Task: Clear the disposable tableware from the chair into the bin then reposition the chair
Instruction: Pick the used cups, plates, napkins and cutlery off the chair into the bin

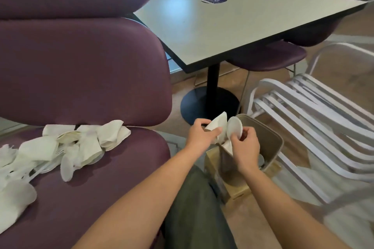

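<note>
**Both hands holding paper tableware over the bin**

The left hand (pixel 199 132) is curled around a folded white paper plate (pixel 217 125), thumb across its near face and fingers wrapped behind, so the grip is narrow and full. Just to its right, the right hand (pixel 245 145) pinches a small white round lid (pixel 234 130) by its lower edge between thumb and fingertips; the remaining fingers are bent loosely behind it. The plate and the lid nearly touch, and the two hands are close together.

Directly beneath and slightly beyond the hands sits the beige bin (pixel 273 147), its mouth open upward; something pale lies inside, too hidden to name. The bin rests on a cardboard box (pixel 228 184).

Well to the left of the hands, a heap of white disposable tableware (pixel 66 147) — folded plates, lids and plastic cutlery — lies on the seat of the purple chair (pixel 81 66). Beyond the hands stands a square table (pixel 242 18) on a black pedestal, and to their right a white slatted chair (pixel 315 111).
</note>
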Demonstrator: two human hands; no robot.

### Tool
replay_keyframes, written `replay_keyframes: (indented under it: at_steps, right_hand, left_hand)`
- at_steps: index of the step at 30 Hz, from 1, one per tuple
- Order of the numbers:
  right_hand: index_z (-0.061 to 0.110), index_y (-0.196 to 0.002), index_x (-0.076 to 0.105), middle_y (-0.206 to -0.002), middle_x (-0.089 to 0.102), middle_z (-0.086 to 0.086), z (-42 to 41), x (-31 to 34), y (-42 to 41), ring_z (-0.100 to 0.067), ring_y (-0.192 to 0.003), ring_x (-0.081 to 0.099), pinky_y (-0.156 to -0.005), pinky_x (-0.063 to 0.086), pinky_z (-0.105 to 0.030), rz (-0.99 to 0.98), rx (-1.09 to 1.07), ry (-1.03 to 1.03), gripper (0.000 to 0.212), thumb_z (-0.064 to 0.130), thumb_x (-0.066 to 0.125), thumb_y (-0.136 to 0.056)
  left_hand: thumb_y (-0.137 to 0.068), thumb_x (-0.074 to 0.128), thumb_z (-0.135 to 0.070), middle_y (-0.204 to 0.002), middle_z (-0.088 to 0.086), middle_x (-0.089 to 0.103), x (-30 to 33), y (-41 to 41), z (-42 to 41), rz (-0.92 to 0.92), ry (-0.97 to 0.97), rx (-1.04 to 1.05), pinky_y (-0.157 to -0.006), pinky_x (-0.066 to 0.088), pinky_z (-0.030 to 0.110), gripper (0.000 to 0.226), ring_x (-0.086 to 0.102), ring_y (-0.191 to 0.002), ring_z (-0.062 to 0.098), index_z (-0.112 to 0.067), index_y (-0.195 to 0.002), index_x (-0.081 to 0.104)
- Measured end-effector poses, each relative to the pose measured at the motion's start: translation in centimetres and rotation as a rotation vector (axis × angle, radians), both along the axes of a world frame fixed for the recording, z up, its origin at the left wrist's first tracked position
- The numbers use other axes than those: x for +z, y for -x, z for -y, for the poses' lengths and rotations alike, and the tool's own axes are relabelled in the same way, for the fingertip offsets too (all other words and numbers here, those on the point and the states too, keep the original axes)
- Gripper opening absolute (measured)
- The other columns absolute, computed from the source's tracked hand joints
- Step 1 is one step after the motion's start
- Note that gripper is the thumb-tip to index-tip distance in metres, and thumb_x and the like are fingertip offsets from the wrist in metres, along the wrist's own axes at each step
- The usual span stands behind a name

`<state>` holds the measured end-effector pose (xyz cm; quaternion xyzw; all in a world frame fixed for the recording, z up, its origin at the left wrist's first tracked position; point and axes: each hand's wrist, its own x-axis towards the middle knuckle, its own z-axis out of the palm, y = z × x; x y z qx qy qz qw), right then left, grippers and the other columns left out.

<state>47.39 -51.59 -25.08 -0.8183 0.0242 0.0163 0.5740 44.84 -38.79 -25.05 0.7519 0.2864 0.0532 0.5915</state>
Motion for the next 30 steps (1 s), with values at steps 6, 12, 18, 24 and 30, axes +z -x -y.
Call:
replay_keyframes:
  at_steps: [6,12,18,24,30]
  right_hand:
    - [0.017,-0.1,0.052,-0.091,0.058,0.001,3.6,-2.0,-4.6,-0.012,-0.077,0.057,-0.068,0.047,-0.025,-0.044,-0.135,0.093,0.013,0.012,0.06,-0.091]
    - [0.01,-0.121,0.061,-0.114,0.063,-0.006,4.7,-6.0,-7.0,-0.025,-0.107,0.06,-0.091,0.049,-0.037,-0.115,0.009,0.301,0.031,0.016,0.062,-0.091]
    - [0.01,-0.129,0.06,-0.132,0.059,-0.012,4.3,-6.7,-6.8,-0.028,-0.125,0.05,-0.107,0.039,-0.042,-0.166,0.162,0.426,0.041,0.018,0.061,-0.089]
    - [0.02,-0.119,0.066,-0.12,0.065,-0.004,0.5,-3.6,-5.9,-0.026,-0.113,0.057,-0.1,0.046,-0.042,-0.068,0.208,0.349,0.033,0.02,0.059,-0.087]
    - [0.019,-0.122,0.065,-0.121,0.065,-0.002,-5.1,-1.1,-2.8,-0.024,-0.114,0.057,-0.101,0.046,-0.04,0.031,0.359,0.317,0.032,0.02,0.06,-0.091]
  left_hand:
    - [-0.075,0.078,-0.039,-0.11,-0.001,0.057,-2.8,-4.9,4.0,-0.056,-0.097,-0.02,-0.076,0.056,0.035,0.041,0.058,-0.09,0.014,-0.027,-0.103,0.051]
    - [-0.076,0.068,-0.06,-0.136,0.003,0.051,-5.7,-8.9,6.2,-0.174,-0.15,-0.164,-0.101,0.045,0.038,0.076,0.053,-0.12,0.023,-0.021,-0.137,0.044]
    - [-0.091,0.054,-0.052,-0.143,0.002,0.049,-5.7,-9.8,5.3,-0.183,-0.163,-0.21,-0.107,0.041,0.042,0.061,0.047,-0.13,0.024,-0.021,-0.142,0.043]
    - [-0.097,0.052,-0.039,-0.127,-0.002,0.062,-3.1,-6.4,1.6,-0.047,-0.207,-0.16,-0.1,0.046,0.036,0.038,0.057,-0.116,0.016,-0.022,-0.131,0.056]
    - [-0.097,0.051,-0.038,-0.12,-0.006,0.065,0.1,-1.0,-4.6,0.004,-0.279,-0.083,-0.091,0.046,0.027,0.03,0.059,-0.11,0.011,-0.024,-0.122,0.062]
